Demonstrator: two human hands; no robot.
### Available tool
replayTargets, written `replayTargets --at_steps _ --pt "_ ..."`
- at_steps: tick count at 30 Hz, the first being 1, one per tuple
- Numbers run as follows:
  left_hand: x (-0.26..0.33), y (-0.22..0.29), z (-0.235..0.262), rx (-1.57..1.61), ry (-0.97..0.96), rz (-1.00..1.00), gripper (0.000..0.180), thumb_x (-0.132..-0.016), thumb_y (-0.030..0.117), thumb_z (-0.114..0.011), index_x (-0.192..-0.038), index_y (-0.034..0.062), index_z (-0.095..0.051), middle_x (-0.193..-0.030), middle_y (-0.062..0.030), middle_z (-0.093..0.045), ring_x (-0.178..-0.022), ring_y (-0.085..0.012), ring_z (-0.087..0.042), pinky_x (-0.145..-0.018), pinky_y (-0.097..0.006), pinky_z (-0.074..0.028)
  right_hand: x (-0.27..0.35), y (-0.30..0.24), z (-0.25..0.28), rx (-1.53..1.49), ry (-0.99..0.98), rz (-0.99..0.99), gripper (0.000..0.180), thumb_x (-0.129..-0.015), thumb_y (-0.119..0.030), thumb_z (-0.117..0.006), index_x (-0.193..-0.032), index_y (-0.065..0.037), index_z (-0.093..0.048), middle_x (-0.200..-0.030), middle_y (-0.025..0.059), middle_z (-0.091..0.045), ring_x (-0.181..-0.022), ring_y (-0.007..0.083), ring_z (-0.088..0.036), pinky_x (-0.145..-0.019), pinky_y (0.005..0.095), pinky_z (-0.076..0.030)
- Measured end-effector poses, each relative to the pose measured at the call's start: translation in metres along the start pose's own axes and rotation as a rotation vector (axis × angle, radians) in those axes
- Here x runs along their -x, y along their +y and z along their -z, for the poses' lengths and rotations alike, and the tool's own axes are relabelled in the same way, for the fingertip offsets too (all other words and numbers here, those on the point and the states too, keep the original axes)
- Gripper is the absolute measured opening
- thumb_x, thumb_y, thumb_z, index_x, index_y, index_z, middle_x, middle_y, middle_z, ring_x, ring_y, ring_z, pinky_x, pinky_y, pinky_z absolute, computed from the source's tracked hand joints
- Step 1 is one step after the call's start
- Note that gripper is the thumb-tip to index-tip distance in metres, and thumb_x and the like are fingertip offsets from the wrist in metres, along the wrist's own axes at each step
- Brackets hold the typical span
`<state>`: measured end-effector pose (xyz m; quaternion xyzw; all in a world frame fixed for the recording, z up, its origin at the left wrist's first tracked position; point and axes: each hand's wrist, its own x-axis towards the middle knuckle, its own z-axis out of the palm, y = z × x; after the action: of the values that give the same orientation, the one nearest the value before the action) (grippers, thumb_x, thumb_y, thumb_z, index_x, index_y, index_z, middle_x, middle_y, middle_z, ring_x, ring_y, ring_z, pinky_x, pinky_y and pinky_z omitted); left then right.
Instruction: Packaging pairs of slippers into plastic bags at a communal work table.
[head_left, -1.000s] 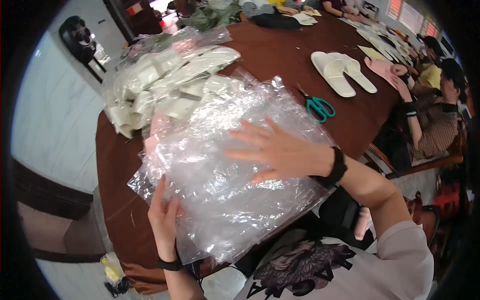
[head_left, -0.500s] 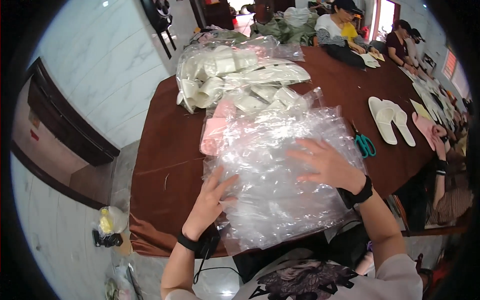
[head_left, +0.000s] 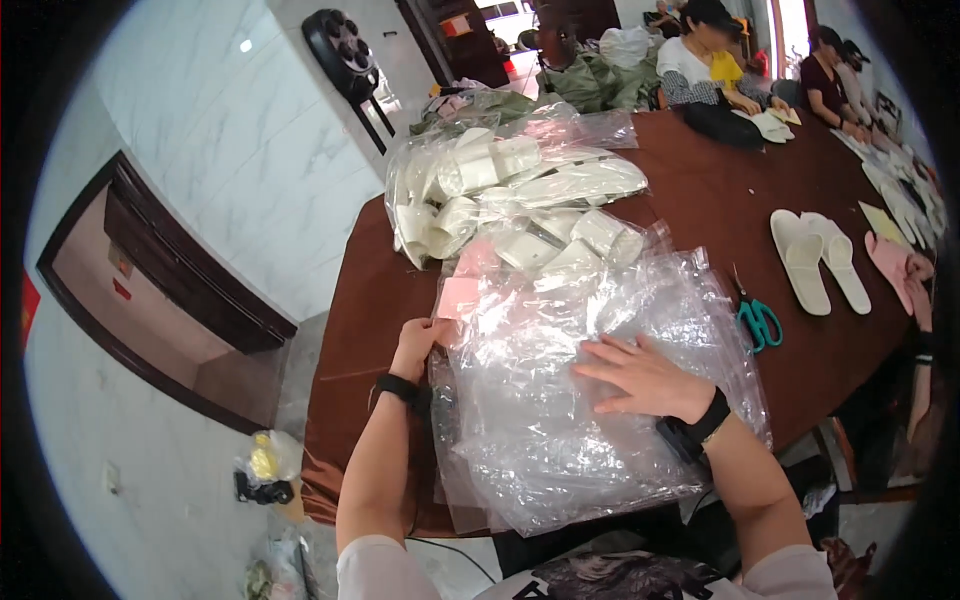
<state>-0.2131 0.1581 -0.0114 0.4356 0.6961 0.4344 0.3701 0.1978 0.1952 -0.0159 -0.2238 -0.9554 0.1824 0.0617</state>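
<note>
A stack of clear plastic bags [head_left: 560, 455] lies on the brown-covered table in front of me. My right hand [head_left: 645, 380] rests on the stack, fingers spread, palm down. At the stack's left edge, my left hand [head_left: 418, 348] is closed, its fingertips pinching the plastic beside a pink slipper [head_left: 460, 298]. That slipper is partly hidden under the clear film. Just beyond the stack is a heap of white slippers [head_left: 490, 170] wrapped in clear plastic.
Teal-handled scissors [head_left: 760, 325] lie right of the stack, near a pair of white slippers [head_left: 815, 260]. A co-worker's hand [head_left: 918, 285] holds a pink slipper [head_left: 888, 262] at the right edge. Other people sit along the table's far right. A doorway [head_left: 160, 300] is at left.
My left hand has moved forward along the stack's left edge and its fingers have closed on the plastic. The right hand stays spread on the stack. The whole view has shifted.
</note>
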Motion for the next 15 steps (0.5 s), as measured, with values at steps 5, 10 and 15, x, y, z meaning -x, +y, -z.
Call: replayTargets --at_steps 5,10,15 --pt "-0.003 0.026 0.058 0.353 0.224 -0.165 0.024 -0.094 0.017 -0.068 -0.11 -0.0013 -0.062 -0.095 -0.0063 -0.066 -0.081 -0.0144 -0.064 -0.07 -0.028 -0.052 -0.008 -0.004 -0.003 -0.035 0.023 0.023 0.072 -0.087 -0.05 -0.068 -0.15 -0.028 -0.042 -0.16 0.0112 -0.03 -0.149 0.037 -0.024 -0.114 0.0678 -0.017" --pt "0.045 0.118 0.092 0.279 0.428 -0.429 0.02 -0.098 0.016 -0.064 -0.112 0.003 -0.063 -0.1 -0.0012 -0.067 -0.086 -0.0092 -0.063 -0.07 -0.024 -0.05 0.0 0.003 0.0 -0.015 0.041 -0.012 0.07 -0.086 -0.049 -0.068 -0.148 -0.028 -0.044 -0.16 0.0116 -0.031 -0.149 0.0367 -0.025 -0.114 0.0691 -0.018" --pt "0.109 0.174 0.113 0.336 0.357 -0.651 0.024 -0.102 0.016 -0.057 -0.118 -0.0014 -0.061 -0.11 -0.0066 -0.069 -0.096 -0.0117 -0.067 -0.079 -0.026 -0.053 -0.001 -0.001 -0.001 -0.027 0.026 -0.015 0.069 -0.085 -0.049 -0.069 -0.147 -0.027 -0.045 -0.158 0.0128 -0.032 -0.148 0.0362 -0.026 -0.113 0.0697 -0.018"
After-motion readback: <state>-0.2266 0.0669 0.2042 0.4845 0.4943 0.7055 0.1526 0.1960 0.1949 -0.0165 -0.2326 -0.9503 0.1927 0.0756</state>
